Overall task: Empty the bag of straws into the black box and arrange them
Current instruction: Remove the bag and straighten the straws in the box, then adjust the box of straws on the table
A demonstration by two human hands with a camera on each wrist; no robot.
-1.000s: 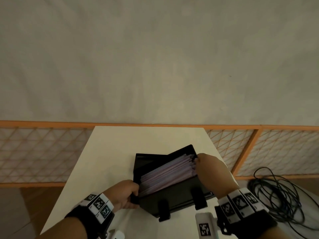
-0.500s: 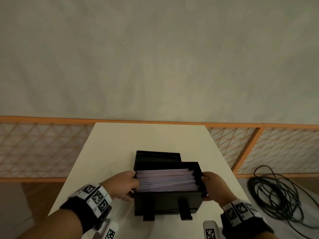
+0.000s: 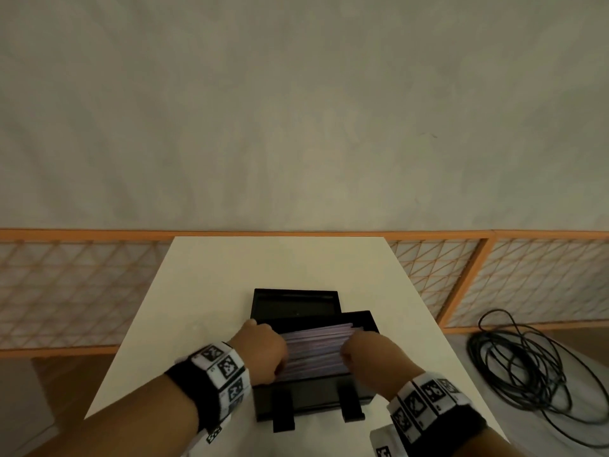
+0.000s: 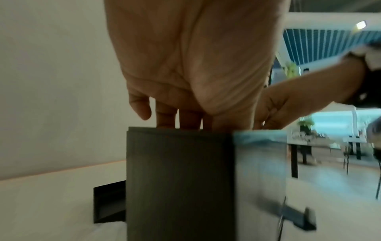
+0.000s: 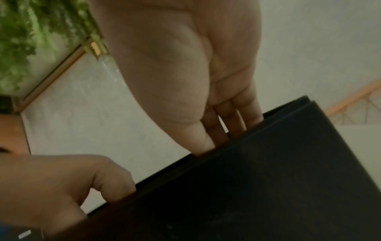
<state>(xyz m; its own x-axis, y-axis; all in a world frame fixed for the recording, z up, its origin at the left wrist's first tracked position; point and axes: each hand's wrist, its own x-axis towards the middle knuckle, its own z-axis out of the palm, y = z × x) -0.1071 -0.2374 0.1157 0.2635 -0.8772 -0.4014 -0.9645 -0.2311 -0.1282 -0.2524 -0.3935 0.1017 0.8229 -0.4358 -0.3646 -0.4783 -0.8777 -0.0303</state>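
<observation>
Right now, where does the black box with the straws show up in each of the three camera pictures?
Head: black box low centre on the white table, straws inside, between both hands.
Left wrist: its dark side wall fills bottom centre, under the left hand.
Right wrist: its dark wall fills the lower right, under the right hand; straws hidden.
Shared landmark: fingers reaching over the box's top rim.

A coiled black cable (image 3: 524, 367) lies on the floor beside the white table (image 3: 230, 291).
</observation>
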